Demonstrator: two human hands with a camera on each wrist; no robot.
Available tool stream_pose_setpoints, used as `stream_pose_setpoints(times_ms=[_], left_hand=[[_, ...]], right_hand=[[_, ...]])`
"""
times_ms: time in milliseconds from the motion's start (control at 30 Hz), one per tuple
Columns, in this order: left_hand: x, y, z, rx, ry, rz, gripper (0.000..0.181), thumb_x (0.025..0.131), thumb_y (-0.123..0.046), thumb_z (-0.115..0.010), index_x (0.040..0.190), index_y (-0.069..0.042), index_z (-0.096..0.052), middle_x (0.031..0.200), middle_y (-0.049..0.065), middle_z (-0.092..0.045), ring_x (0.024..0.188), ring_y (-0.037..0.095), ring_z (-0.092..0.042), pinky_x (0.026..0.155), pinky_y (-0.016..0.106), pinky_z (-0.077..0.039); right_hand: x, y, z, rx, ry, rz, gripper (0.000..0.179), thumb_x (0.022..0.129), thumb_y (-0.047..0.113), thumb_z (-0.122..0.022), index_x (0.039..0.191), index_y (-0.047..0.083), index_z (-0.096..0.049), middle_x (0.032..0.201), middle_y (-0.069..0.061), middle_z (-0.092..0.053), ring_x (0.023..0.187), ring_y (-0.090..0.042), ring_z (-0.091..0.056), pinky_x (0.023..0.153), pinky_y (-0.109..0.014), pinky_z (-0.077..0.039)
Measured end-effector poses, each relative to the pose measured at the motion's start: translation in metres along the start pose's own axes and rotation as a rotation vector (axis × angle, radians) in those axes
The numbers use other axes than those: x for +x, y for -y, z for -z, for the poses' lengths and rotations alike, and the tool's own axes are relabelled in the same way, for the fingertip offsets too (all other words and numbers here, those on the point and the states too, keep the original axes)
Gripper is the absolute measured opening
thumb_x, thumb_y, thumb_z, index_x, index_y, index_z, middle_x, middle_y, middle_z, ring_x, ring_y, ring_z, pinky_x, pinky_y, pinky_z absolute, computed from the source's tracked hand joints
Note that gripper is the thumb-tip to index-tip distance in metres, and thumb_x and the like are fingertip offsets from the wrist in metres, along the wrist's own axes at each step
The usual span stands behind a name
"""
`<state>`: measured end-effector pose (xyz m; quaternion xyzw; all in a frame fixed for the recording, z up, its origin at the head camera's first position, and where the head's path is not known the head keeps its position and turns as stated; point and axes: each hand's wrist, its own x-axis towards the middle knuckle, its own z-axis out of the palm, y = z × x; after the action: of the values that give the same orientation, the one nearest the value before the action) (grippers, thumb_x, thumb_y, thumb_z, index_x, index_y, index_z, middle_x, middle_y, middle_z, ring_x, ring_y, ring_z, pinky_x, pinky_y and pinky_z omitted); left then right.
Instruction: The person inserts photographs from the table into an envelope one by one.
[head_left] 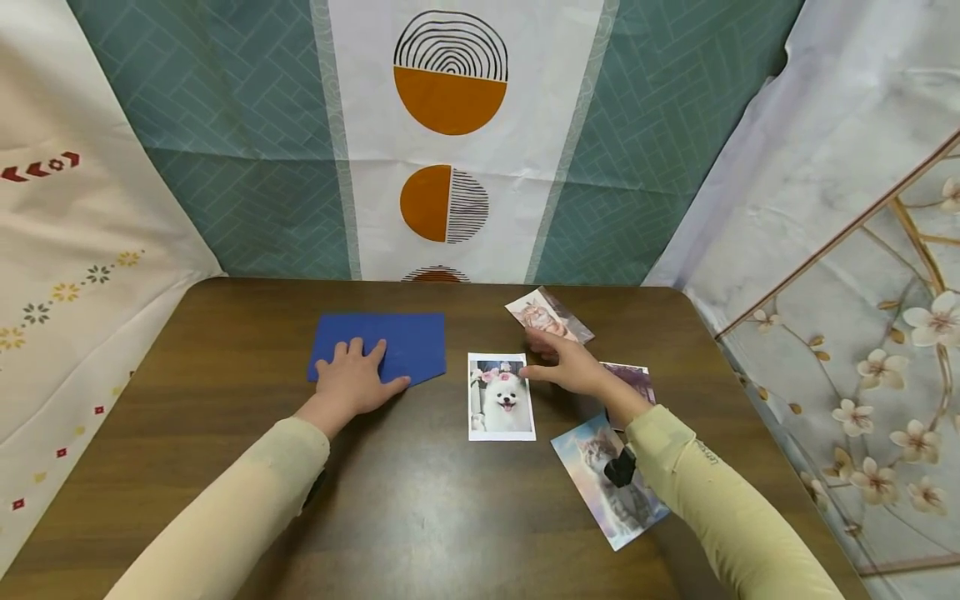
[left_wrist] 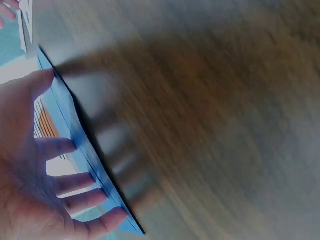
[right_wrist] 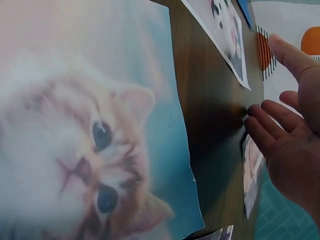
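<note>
While resting on the blue sheet (head_left: pixel 416 342), left hand (head_left: pixel 352 379) with fingers straight and splayed, tips on the blue surface, thumb stretched out at the near edge. Blue sheet lying left of centre, towards the far side of the brown wooden table (head_left: pixel 420 517). Right hand (head_left: pixel 570 362) well apart from the left, palm above the tabletop, fingers loosely extended, thumb spread away from them. Fingertips close to the small pinkish card (head_left: pixel 536 310) near the far edge; contact with it: cannot tell. Darker piece (head_left: pixel 573 318) at the card's right side, partly overlapping. Thumb tip, from above, in line with the right edge of the dog picture (head_left: pixel 504 417); in the right wrist view, raised clear of it. Dog picture upright to the viewer, white-bordered, with white fluffy dog and pink flowers on its head; placed between the hands, right of the blue sheet. Kitten picture (head_left: pixel 600 492) larger, pale blue and pink, aslant nearer the body, partly below the right wrist. Purplish picture (head_left: pixel 636 377) just beyond, mostly covered by the right forearm. Long pale yellow sleeves (head_left: pixel 720 500) on both arms; small black device (head_left: pixel 620 468) at the right cuff. Behind the far edge, hanging cloth (head_left: pixel 450 104) in teal and white, with orange-and-black round motifs.
</note>
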<state>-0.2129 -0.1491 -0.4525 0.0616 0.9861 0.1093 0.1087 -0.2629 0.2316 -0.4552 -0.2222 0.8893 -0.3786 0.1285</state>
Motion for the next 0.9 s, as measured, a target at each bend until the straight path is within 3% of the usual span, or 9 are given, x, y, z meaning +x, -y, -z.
stream_pose_setpoints(times_ms=[267,467,600,767,900], left_hand=[[0.0,0.001,0.007,-0.027,0.002,0.0,0.086,0.103,-0.063,-0.057,0.164,-0.005,-0.041,0.161,0.038,-0.034,0.147,0.059,-0.031,0.107,0.082,-0.031],[0.007,0.016,0.025,-0.013,-0.053,-0.067,0.078,0.102,-0.057,-0.063,0.157,-0.002,-0.052,0.156,0.037,-0.042,0.142,0.057,-0.038,0.108,0.08,-0.033],[0.015,0.031,0.032,-0.001,-0.038,-0.145,0.07,0.101,-0.049,-0.067,0.156,-0.007,-0.056,0.161,0.031,-0.041,0.146,0.056,-0.035,0.109,0.08,-0.033],[0.016,0.048,0.026,-0.001,0.023,-0.226,0.071,0.1,-0.048,-0.07,0.158,-0.009,-0.054,0.165,0.03,-0.038,0.149,0.059,-0.033,0.11,0.079,-0.034],[0.013,0.052,0.021,-0.004,0.006,-0.226,0.074,0.099,-0.05,-0.07,0.159,-0.009,-0.052,0.164,0.031,-0.039,0.148,0.059,-0.035,0.109,0.08,-0.035]], right_hand=[[0.007,-0.002,0.002,0.017,-0.011,0.022,0.071,0.097,0.016,-0.081,0.156,-0.007,-0.047,0.148,-0.025,-0.061,0.136,-0.042,-0.059,0.113,-0.055,-0.047],[0.01,-0.004,0.002,0.003,-0.003,0.047,0.067,0.097,0.017,-0.081,0.151,-0.009,-0.052,0.142,-0.025,-0.065,0.13,-0.042,-0.062,0.109,-0.055,-0.05],[0.011,-0.005,0.003,-0.002,-0.003,0.046,0.062,0.096,0.015,-0.082,0.148,-0.008,-0.056,0.139,-0.023,-0.067,0.126,-0.04,-0.064,0.107,-0.054,-0.052],[0.011,-0.006,0.001,-0.04,0.004,0.063,0.059,0.094,0.013,-0.083,0.145,-0.007,-0.06,0.136,-0.022,-0.069,0.121,-0.038,-0.067,0.104,-0.051,-0.054],[0.013,-0.005,-0.001,-0.091,-0.003,0.079,0.056,0.094,0.012,-0.083,0.143,-0.005,-0.062,0.132,-0.02,-0.071,0.118,-0.036,-0.068,0.104,-0.05,-0.055]])
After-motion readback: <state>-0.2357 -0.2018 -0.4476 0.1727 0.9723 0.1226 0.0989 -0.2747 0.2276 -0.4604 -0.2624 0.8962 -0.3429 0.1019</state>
